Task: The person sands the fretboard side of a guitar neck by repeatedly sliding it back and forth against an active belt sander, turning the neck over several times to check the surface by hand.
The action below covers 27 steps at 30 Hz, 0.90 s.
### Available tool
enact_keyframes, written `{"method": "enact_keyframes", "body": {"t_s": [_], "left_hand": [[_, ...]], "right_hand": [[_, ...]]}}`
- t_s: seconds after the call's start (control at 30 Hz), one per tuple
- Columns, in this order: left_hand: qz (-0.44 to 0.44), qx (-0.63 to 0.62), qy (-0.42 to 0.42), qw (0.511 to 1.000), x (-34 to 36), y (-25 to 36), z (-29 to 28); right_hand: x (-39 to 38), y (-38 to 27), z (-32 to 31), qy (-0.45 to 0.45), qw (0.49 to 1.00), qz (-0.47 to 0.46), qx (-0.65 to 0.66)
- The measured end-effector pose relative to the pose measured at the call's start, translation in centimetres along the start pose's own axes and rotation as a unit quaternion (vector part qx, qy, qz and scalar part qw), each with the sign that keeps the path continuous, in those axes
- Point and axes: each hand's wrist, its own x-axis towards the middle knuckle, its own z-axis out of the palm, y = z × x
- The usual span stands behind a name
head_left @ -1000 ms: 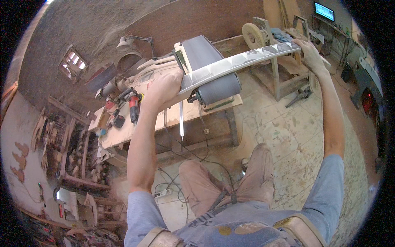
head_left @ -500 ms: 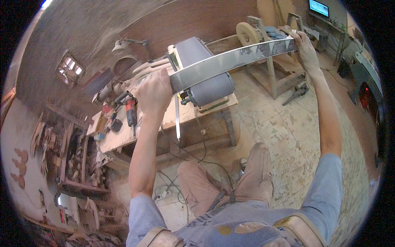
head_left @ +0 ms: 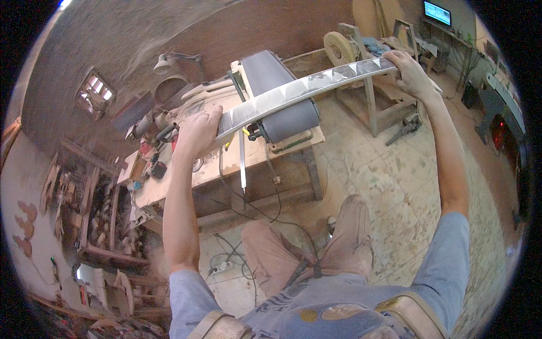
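Note:
My left hand (head_left: 195,133) is closed around the left end of a long, flat strip (head_left: 307,86) with a row of white triangles along its grey face. Farther along, near the other end, my right hand (head_left: 411,78) grips the same strip, its fingers curled over the top edge. The strip slants up to the right, in front of a belt sander (head_left: 289,122) with a wide grey belt. It covers part of the belt; whether the two touch, I cannot tell.
The sander stands on a wooden workbench (head_left: 206,179) with power tools on its left. A metal bar (head_left: 243,169) juts past the bench's front edge. Cables (head_left: 228,257) trail on the floor near my legs. At the right stands a wooden frame (head_left: 371,107) with a round wheel.
My left hand has moved left and slightly down with the strip, and my right hand a little left and down. The strip has tipped, so its face looks narrower and its lower edge shows.

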Motion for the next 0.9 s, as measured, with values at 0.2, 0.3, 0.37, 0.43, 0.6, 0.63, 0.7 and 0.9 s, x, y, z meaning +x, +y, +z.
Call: {"method": "enact_keyframes", "body": {"t_s": [0.2,0.3,0.37,0.43,0.6,0.63,0.7,0.9], "left_hand": [[-0.112,0.027,0.099,0.988,-0.6,2.3,-0.9],[-0.184,-0.030,0.206,0.961,-0.7,3.3,-0.8],[-0.178,-0.028,0.229,0.957,-0.9,2.8,-0.4],[-0.164,-0.005,0.250,0.954,-1.0,2.2,0.2],[-0.080,0.035,0.399,0.913,-1.0,1.5,1.3],[-0.100,0.011,0.375,0.921,-1.3,1.4,1.1],[-0.155,-0.032,0.278,0.948,-1.8,1.4,0.4],[-0.113,-0.026,0.077,0.990,-1.8,-2.3,1.7]], "right_hand": [[0.0,-1.5,-0.7,-0.012,0.998,0.003,0.053],[-0.3,-0.8,0.4,0.042,0.998,0.016,0.039],[-0.6,-0.6,1.4,0.089,0.996,0.006,0.029],[-0.8,-0.4,2.2,0.116,0.993,0.011,0.015],[-0.5,-1.4,2.2,0.164,0.986,0.022,0.003],[-0.3,-1.7,1.9,0.150,0.989,0.013,0.007],[-0.2,-2.3,1.0,0.116,0.993,-0.004,0.012],[0.6,-3.8,-1.0,0.021,0.997,-0.007,0.068]]}}
